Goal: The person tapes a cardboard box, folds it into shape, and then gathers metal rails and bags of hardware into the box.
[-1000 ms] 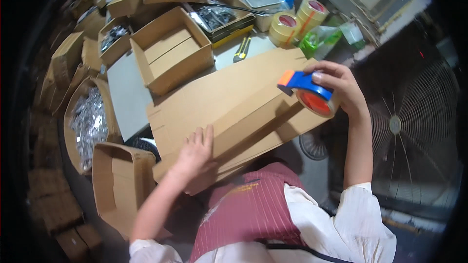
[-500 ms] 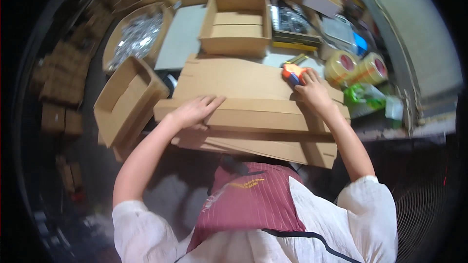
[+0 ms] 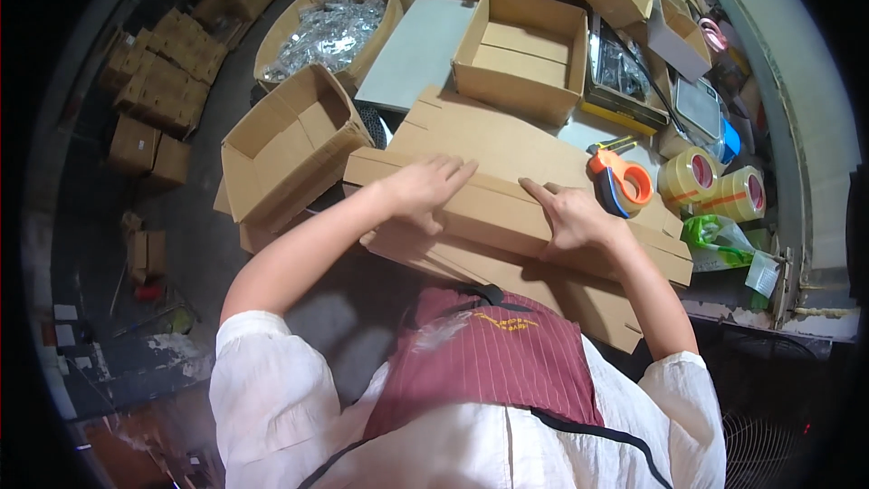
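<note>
A long, narrow, closed cardboard box (image 3: pixel 502 225) lies across the work surface in front of me, on top of flat cardboard sheets (image 3: pixel 498 140). My left hand (image 3: pixel 425 188) rests on its left half, fingers stretched over the top edge and thumb down the front side. On the right half lies my right hand (image 3: pixel 579 219), with index finger and thumb spread along the box. Just beyond the right hand, an orange and blue tape dispenser (image 3: pixel 637 183) sits on the cardboard, touched by neither hand.
An open cardboard box (image 3: pixel 294 140) stands tilted at the left. Behind it is a large carton (image 3: pixel 385 29) of clear plastic packets. Another open box (image 3: pixel 520 89) stands at the back. Tape rolls (image 3: pixel 688 177), a yellow-handled cutter (image 3: pixel 615 142) and a green plastic bag (image 3: pixel 715 234) are at the right.
My right hand has let go of the tape dispenser, which now rests on the cardboard, and has come down onto the box. My left hand stays on the box. The view has shifted.
</note>
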### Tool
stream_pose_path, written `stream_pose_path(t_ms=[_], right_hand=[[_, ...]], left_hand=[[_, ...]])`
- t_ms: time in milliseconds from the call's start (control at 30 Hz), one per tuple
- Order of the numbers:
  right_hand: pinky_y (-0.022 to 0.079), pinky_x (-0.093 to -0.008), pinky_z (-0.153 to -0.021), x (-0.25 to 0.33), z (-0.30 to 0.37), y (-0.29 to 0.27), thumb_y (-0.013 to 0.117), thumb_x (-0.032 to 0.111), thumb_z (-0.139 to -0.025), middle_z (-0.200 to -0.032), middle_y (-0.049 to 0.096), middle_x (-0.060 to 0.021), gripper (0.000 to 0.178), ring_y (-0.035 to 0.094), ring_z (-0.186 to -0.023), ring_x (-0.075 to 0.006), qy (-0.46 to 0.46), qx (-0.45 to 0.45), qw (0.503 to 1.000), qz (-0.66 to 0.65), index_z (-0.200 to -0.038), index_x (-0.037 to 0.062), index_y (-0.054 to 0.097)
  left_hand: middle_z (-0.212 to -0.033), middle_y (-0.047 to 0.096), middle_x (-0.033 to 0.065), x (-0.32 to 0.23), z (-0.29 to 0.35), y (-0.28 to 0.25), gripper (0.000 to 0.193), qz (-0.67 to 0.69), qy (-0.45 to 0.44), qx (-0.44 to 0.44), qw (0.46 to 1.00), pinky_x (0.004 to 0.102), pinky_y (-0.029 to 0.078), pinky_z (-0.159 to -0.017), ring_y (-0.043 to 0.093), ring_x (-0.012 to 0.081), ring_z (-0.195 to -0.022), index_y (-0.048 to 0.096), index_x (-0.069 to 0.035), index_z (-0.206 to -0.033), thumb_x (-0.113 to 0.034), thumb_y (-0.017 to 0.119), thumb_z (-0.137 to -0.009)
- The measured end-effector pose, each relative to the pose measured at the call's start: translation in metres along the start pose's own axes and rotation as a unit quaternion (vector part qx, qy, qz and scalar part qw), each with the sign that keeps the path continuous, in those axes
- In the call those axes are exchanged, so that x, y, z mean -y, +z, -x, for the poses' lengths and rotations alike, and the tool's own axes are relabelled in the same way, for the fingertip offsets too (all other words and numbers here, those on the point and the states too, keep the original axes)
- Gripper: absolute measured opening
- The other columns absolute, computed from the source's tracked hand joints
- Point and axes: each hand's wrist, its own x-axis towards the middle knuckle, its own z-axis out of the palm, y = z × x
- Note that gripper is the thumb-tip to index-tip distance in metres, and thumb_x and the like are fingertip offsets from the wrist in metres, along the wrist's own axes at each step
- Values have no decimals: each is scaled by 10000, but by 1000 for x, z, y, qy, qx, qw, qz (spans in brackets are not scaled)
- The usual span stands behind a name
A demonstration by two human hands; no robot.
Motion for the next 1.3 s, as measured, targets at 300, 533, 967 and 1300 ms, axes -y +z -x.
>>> stream_pose_path(t_ms=[300, 533, 967, 1300], right_hand=[[540, -475, -810, 11, -3, 3, 894, 393, -547, -1016, 626, -224, 1206, 657, -918, -431, 15, -23, 999, 43, -1552, 32, 334], [393, -505, -1115, 21, 4, 30, 869, 406, -607, -1427, 475, -283, 1211, 482, -1310, -450, 49, -46, 996, 51, -1581, 4, 273], [186, -500, -1257, 105, -190, 57, 492, 613, -985, -1608, 360, -223, 874, 307, -1518, -363, -259, -87, 952, 140, -1553, -32, 336], [376, -361, -1137, 106, -280, 41, 726, 137, -930, -1410, 545, -136, 639, 502, -1320, -240, -42, 48, 893, -445, -1492, 36, 439]], left_hand=[[-1543, 382, 276, 1, 46, 66, 1116, -146, -25, -218, 965, 584, 235, -1242, 327, 454, -1473, 340, 40, -1532, -355, 868, -632], [-1649, 185, 260, -11, 103, 86, 1141, -48, -407, -287, 866, 666, 134, -1219, 107, 439, -1558, 267, -1, -1577, -251, 884, -650], [-1363, 595, 271, -48, 81, 139, 551, 345, -457, -588, 572, 431, 485, -1017, 612, 389, -1231, 463, 24, -1464, -193, 637, -989], [-1385, 576, 206, -29, 75, 143, 490, 490, -391, -675, 389, 397, 440, -1082, 583, 282, -1261, 512, 9, -1400, -143, 688, -969]])
